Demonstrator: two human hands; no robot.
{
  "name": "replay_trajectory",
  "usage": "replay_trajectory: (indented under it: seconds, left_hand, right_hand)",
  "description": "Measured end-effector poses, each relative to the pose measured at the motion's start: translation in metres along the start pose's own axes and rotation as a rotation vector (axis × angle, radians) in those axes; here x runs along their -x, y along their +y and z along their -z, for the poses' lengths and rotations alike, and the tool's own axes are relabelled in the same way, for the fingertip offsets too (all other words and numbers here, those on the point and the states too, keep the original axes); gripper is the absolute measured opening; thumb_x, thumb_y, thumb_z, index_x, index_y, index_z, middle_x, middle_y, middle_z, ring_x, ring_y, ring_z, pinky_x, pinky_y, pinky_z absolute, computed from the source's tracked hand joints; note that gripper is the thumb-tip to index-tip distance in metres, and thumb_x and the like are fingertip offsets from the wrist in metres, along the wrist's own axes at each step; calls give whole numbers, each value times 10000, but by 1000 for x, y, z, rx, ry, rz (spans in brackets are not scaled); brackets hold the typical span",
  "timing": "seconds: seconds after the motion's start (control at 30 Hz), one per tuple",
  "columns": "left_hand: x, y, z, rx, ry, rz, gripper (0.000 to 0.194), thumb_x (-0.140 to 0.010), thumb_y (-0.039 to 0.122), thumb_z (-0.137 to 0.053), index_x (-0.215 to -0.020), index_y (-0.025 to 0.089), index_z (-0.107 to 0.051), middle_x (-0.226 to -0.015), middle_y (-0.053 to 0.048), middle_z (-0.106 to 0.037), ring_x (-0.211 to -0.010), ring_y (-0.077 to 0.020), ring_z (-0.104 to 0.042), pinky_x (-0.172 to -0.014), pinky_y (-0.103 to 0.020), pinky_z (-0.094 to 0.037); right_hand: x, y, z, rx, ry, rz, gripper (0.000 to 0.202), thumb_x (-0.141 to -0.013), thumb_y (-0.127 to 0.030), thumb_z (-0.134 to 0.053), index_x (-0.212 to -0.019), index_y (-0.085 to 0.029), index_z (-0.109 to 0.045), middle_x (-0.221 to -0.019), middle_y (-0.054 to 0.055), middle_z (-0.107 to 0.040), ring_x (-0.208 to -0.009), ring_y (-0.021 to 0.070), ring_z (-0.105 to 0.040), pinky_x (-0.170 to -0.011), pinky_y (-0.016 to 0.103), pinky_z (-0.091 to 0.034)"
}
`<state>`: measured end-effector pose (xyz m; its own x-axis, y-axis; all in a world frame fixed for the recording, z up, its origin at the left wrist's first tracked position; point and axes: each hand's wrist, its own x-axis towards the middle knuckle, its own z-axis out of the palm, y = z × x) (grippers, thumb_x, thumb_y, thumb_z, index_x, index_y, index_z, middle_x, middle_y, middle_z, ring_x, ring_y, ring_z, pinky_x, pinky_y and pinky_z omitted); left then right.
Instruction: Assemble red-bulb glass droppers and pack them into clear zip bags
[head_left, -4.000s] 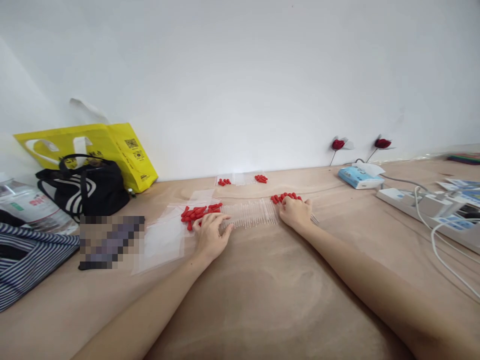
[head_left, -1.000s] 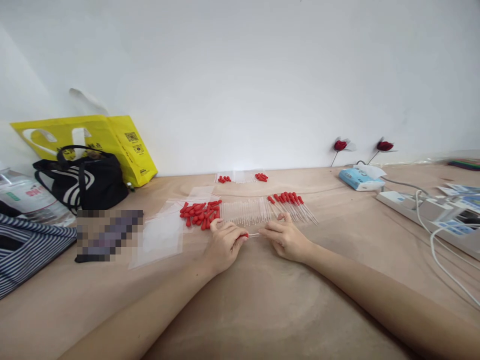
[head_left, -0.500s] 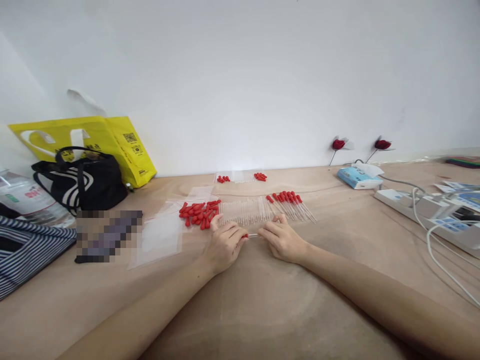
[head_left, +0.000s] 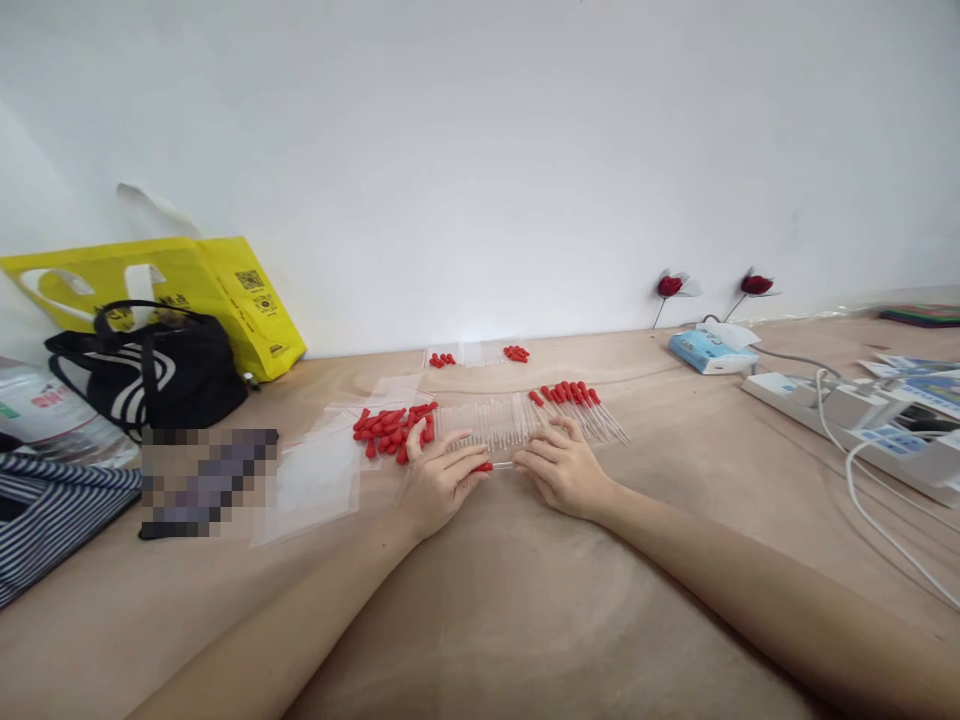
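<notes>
My left hand (head_left: 441, 485) pinches a red rubber bulb (head_left: 484, 467) low over the wooden table. From the bulb a thin clear tube (head_left: 502, 465) runs right into the closed fingers of my right hand (head_left: 564, 470). Just beyond my hands lies a row of clear tubes (head_left: 484, 422). A pile of loose red bulbs (head_left: 386, 428) sits beside my left fingertips. Past my right hand, several tubes with red bulbs on their ends (head_left: 574, 393) lie side by side.
Clear plastic bags (head_left: 319, 480) lie at the left, near a black bag (head_left: 180, 365) and a yellow bag (head_left: 262, 320). Small groups of red bulbs (head_left: 516, 353) lie near the wall. At the right are a tissue pack (head_left: 709, 353), a power strip (head_left: 795, 400) and cables.
The view has shifted slightly. My left hand has eased back a little, and more of the red bulb shows between my hands. Both hands keep their grip.
</notes>
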<state>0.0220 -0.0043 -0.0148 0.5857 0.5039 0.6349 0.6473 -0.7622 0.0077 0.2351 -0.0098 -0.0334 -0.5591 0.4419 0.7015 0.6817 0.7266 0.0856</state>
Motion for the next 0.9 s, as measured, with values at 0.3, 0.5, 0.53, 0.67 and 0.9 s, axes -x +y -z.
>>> replay_trajectory:
  seconds: [0.3, 0.5, 0.53, 0.67, 0.9]
  left_hand:
    - [-3, 10, 1, 110, -25, 32, 170, -846, 228, -439, -803, 223, -603, -821, 11, -701, -891, -182, -617, -1009, -491, -53]
    - [-1, 8, -5, 135, 3, -25, 155, -844, 212, -430, -832, 221, -584, -840, 15, -698, -913, -175, -611, -1013, -478, -44]
    - [-1, 8, -5, 137, 3, -30, 154, -845, 210, -428, -834, 220, -581, -839, 16, -697, -915, -174, -610, -1014, -478, -42]
    - [-1, 8, -5, 137, -11, -27, 150, -842, 203, -432, -830, 217, -581, -826, 18, -697, -909, -169, -612, -1015, -472, -46]
    - [-3, 8, -4, 133, -38, -19, 145, -843, 198, -437, -831, 216, -580, -827, 25, -695, -920, -161, -603, -1013, -459, -53]
  right_hand:
    - [2, -2, -5, -42, 34, -31, 172, -791, -134, -441, -789, -213, -593, -695, -12, -634, -866, 151, -527, -943, 434, -135]
    - [1, -3, -5, -77, 71, 0, 166, -806, -139, -431, -784, -214, -578, -704, -9, -656, -889, 158, -535, -973, 451, -78]
    - [1, -3, -5, -82, 77, 6, 163, -802, -135, -433, -782, -213, -575, -693, -12, -654, -886, 158, -536, -974, 455, -74]
    - [0, -3, -5, -88, 67, 14, 152, -789, -125, -439, -777, -205, -569, -674, -14, -647, -882, 157, -536, -968, 457, -78]
    - [-2, -2, -5, -129, 32, -31, 165, -811, -147, -431, -766, -204, -579, -673, -14, -648, -865, 162, -530, -948, 448, -85]
